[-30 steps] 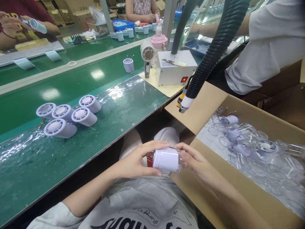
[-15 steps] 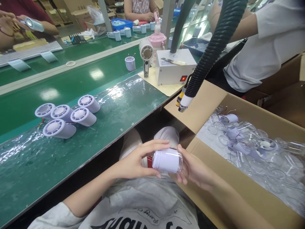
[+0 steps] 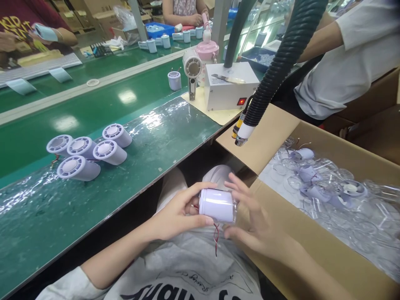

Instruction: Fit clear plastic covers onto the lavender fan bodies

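Note:
My left hand [image 3: 184, 206] grips a lilac fan housing [image 3: 216, 205] over my lap, fingers and thumb around its left end. A clear plastic cup sits over the housing and shows past its right end. Red and dark twisted wires [image 3: 216, 237] hang down below it. Beside the right end is my right hand [image 3: 250, 212], its fingers spread apart and a little blurred; whether a fingertip touches the clear cup I cannot tell. Several more lilac fan housings [image 3: 79, 168] lie grouped on the green bench to the left.
At right, an open cardboard box [image 3: 281, 233] holds clear cups and some lilac housings. A black ribbed hose [image 3: 275, 71] hangs above its flap. A white box with a red switch [image 3: 231, 89] carries a knife [image 3: 228, 79]. Near it stands a handheld fan [image 3: 192, 73]. Co-workers sit around the conveyor.
My right hand has opened and drawn off the clear cup's end. The wires now dangle below the housing, which my left hand still holds. On the conveyor, a lilac housing has shifted slightly right.

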`<state>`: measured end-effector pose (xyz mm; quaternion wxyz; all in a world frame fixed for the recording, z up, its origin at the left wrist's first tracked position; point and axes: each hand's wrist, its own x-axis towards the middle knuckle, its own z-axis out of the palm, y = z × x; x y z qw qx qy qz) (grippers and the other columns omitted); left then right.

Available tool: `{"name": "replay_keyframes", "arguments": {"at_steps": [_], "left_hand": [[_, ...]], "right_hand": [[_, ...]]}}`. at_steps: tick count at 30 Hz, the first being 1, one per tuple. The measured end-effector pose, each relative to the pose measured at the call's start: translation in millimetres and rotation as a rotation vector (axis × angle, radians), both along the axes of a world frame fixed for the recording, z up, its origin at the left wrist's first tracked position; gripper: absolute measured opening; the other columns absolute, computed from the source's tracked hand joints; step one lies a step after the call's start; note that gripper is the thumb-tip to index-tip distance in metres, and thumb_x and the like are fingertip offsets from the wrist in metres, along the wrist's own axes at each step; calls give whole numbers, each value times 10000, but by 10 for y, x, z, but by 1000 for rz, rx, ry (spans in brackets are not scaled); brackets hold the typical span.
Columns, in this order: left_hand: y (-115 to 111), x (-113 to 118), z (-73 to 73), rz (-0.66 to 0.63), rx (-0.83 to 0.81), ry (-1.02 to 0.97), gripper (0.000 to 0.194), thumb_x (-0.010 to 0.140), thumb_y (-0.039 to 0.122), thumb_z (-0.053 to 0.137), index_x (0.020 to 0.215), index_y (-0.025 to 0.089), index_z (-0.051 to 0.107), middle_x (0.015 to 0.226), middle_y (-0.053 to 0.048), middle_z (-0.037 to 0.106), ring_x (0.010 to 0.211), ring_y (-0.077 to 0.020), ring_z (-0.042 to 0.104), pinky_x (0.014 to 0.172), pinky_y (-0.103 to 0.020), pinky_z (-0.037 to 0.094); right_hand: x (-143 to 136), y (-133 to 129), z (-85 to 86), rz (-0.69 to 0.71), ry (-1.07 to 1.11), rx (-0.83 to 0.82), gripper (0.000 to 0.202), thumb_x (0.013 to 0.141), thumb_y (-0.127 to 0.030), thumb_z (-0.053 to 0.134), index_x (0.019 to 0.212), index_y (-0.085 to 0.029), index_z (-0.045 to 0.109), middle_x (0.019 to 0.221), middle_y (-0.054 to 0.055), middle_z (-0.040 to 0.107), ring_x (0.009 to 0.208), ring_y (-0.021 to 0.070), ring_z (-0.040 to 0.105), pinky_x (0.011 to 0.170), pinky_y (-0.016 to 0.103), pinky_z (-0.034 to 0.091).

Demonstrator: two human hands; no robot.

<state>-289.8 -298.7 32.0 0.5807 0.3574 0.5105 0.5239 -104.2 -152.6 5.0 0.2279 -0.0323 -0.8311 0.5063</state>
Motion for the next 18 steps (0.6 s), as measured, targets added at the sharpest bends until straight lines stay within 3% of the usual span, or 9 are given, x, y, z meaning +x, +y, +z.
{"name": "replay_keyframes", "arguments": {"at_steps": [2,3,7,9,15,18], "left_hand": [[3,-14,0,-27,-11,2,615,794,304,741,1352,332,482,1177,-48,598,956,-183,629,804,-297,539],[6,-24,4,-43,-2,16,650,778,306,756,1365,333,477,1213,-56,595,983,-197,632,823,-307,540],[10,-60,25,-94,99,108,754,720,227,806,1378,389,475,1373,-39,525,1199,-237,561,1002,-357,479],[6,-64,18,-108,101,98,732,753,204,776,1383,409,464,1387,-33,514,1214,-229,562,1030,-373,466],[-5,-19,-123,-120,-30,-57,794,758,234,764,1449,340,387,1304,-75,598,1129,-236,618,998,-417,480],[-44,6,-200,-97,-97,-125,716,766,302,747,1414,320,443,1299,-70,617,1128,-242,618,954,-386,501]], "right_hand": [[19,20,10,52,28,155,632,904,-133,636,1416,-419,402,1529,18,365,1359,255,415,1106,435,391],[24,22,22,65,-13,105,621,897,-124,641,1407,-408,427,1498,23,415,1331,249,452,1092,419,409],[29,-17,90,52,-232,-558,537,867,-362,710,1360,-375,499,1317,52,593,1132,255,616,924,384,539],[32,-34,110,49,-286,-770,516,849,-411,721,1331,-364,543,1247,55,634,1026,246,657,855,373,560],[-20,-92,64,-4,-397,-823,650,713,-444,833,1301,-281,608,1009,56,716,800,219,662,758,356,547],[-62,-178,34,0,-374,-877,703,732,-559,774,1329,-242,582,1144,93,690,907,249,667,770,356,549]]}}
